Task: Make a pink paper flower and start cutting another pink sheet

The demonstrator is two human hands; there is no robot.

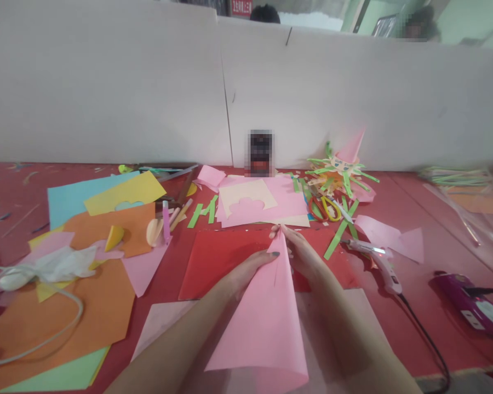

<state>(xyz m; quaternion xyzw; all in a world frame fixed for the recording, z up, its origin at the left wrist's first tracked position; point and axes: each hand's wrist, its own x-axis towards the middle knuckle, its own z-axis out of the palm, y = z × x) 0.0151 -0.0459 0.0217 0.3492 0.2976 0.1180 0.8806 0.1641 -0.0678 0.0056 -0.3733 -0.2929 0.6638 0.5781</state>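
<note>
A pink paper sheet rolled into a cone (pixel 267 317) lies in front of me, its tip pointing away over a red sheet (pixel 222 260). My left hand (pixel 246 273) rests flat along the cone's left side, fingers pressed on the paper near the tip. My right hand (pixel 302 254) pinches the tip from the right, fingers closed on the paper. Both forearms run down to the bottom edge.
Loose coloured sheets (pixel 107 224) cover the left side. A glue gun (pixel 376 260) with its cord lies to the right, and a purple device (pixel 470 303) beyond it. Scissors (pixel 324 208), green strips and a finished paper figure (pixel 340 164) sit by the white partition (pixel 230 82).
</note>
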